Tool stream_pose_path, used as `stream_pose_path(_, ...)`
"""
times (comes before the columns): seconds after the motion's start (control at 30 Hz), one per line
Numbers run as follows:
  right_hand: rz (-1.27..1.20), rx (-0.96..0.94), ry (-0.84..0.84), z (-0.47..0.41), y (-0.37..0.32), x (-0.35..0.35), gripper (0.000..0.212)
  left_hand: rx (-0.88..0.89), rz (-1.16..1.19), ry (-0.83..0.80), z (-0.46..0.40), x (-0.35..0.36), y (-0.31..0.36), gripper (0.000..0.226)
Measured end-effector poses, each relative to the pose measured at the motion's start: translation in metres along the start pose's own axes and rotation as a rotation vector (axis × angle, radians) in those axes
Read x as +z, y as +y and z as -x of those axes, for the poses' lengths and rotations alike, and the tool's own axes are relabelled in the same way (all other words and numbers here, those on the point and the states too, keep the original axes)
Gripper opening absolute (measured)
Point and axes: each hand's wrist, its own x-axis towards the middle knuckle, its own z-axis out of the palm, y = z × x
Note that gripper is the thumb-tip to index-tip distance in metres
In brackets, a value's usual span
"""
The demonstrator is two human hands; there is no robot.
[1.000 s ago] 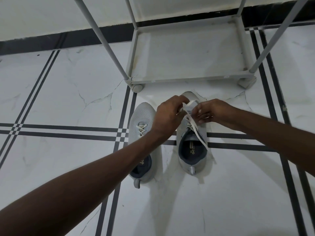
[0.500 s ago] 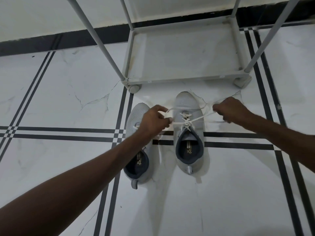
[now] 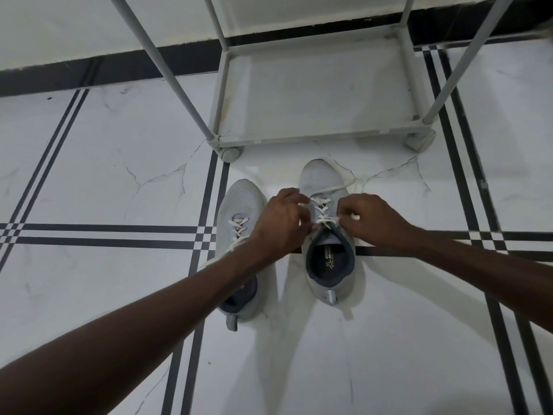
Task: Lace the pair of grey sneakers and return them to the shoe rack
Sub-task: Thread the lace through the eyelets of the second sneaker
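Observation:
Two grey sneakers stand side by side on the floor, toes toward the rack. The right sneaker (image 3: 327,265) has a dark lining and a white lace (image 3: 322,209) crossed up its front, with a loose strand running off past the toe. My left hand (image 3: 281,220) pinches the lace at the sneaker's left side. My right hand (image 3: 368,218) pinches the other lace end at its right side. The left sneaker (image 3: 239,205) is laced and partly hidden under my left forearm.
The grey metal shoe rack (image 3: 314,139) stands just beyond the sneakers, its bottom shelf bare, its slanted posts rising toward me on both sides. The floor is white marble tile (image 3: 104,175) with dark stripe bands. A wall with a dark skirting runs behind.
Half a second ago my hands were spread wide, pulling the lace taut to both sides. Now both have come back in close to the right sneaker's top eyelets.

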Motion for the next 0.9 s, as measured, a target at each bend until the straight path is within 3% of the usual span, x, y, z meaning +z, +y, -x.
stream_pose_path(0.1,-0.443,0.25,-0.156,-0.006,-0.001,-0.008,0.024,-0.079,0.213,-0.053,-0.005,-0.01,0.002,0.027)
stream_pose_path(0.23,-0.192,0.099,-0.297,-0.01,0.011,-0.015,0.042,-0.035,0.136,-0.206,-0.005,-0.014,0.0,0.026)
stream_pose_path(0.37,-0.241,0.159,-0.477,-0.007,0.032,-0.022,0.041,0.0,-0.037,-0.209,0.014,-0.005,-0.016,0.021)
stream_pose_path(0.53,0.078,0.1,-0.436,-0.012,0.047,-0.013,0.044,0.001,-0.078,-0.224,0.034,0.003,-0.017,0.015)
stream_pose_path(0.73,0.24,0.014,-0.304,-0.004,0.046,-0.007,0.044,-0.042,-0.037,-0.234,0.041,0.007,-0.02,0.019)
stream_pose_path(0.8,0.213,0.024,-0.251,0.001,0.039,-0.014,0.041,-0.13,0.087,-0.244,0.039,0.0,-0.02,0.022)
stream_pose_path(0.9,0.085,0.072,-0.198,0.007,0.024,-0.033,0.032,-0.309,0.457,-0.267,0.031,-0.016,-0.024,0.022)
